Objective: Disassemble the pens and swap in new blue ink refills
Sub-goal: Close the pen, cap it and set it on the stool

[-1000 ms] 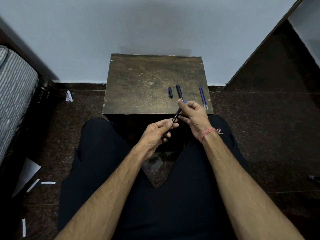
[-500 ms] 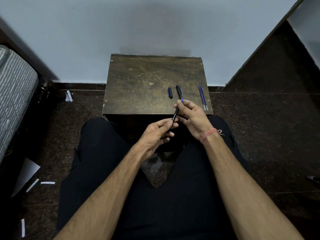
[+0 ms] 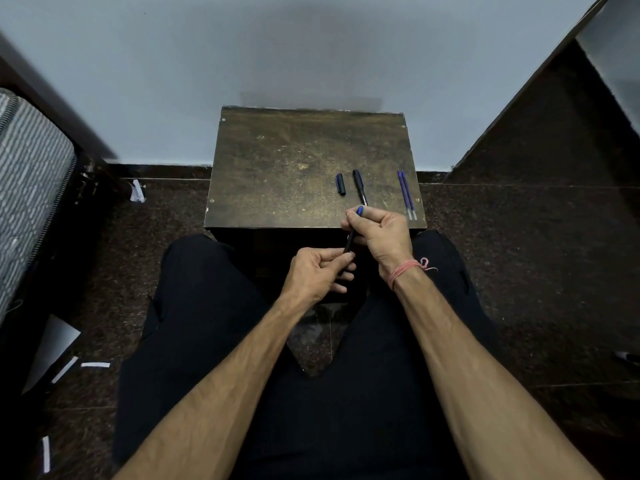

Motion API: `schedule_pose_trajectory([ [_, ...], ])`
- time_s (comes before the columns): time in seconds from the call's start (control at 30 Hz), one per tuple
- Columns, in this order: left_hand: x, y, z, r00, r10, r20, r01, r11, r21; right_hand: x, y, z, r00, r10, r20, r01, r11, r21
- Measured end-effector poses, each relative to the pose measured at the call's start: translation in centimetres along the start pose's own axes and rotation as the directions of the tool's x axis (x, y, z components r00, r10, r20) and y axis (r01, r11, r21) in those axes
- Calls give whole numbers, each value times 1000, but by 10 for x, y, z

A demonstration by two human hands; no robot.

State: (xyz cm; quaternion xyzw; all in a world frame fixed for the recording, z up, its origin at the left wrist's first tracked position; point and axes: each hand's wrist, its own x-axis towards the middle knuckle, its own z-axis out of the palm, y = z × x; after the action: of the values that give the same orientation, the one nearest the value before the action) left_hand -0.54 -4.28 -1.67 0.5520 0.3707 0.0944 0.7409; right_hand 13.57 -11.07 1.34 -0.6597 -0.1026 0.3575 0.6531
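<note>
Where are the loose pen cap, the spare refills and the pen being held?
Cap (image 3: 340, 184): head view, middle of its body.
Refills (image 3: 406, 194): head view, midway along the pair.
Held pen (image 3: 349, 241): head view, dark barrel between both hands.

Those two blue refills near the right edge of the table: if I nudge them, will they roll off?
Quite possibly. The two blue refills look thin and round, so they would likely roll sideways. They lie close to the right edge of the table, leaving little margin. Being so slender, they probably weigh little and flex slightly when pinched.
</note>
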Motion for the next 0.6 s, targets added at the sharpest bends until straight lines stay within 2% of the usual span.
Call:
schedule_pose_trajectory([
  [0.1,0,2,-3,999,4,46,-2,1000,-27,3,1,1,999,-24,25,25,998,-49],
  [0.23,-1,7,-5,996,-16,86,28,989,-146,12,-10,3,994,-65,92,76,990,-119],
  [0.3,-1,6,-7,996,-39,81,54,979,-194,20,-18,4,984,-174,44,178,905,-386],
  [0.33,-1,6,-8,996,-48,80,64,975,-211,25,-22,5,965,-258,51,239,782,-575],
  [0.4,-2,4,-11,996,-58,70,73,967,-246,35,-29,10,917,-354,182,330,422,-844],
  [0.47,-2,4,-14,996,-68,64,83,958,-275,44,-38,19,893,-297,340,379,86,-921],
  [0.53,-3,5,-15,995,-78,65,94,952,-292,51,-45,31,892,-227,390,380,-88,-921],
  [0.6,-3,5,-16,994,-84,73,102,946,-307,60,-50,39,900,-188,394,358,-195,-913],
])
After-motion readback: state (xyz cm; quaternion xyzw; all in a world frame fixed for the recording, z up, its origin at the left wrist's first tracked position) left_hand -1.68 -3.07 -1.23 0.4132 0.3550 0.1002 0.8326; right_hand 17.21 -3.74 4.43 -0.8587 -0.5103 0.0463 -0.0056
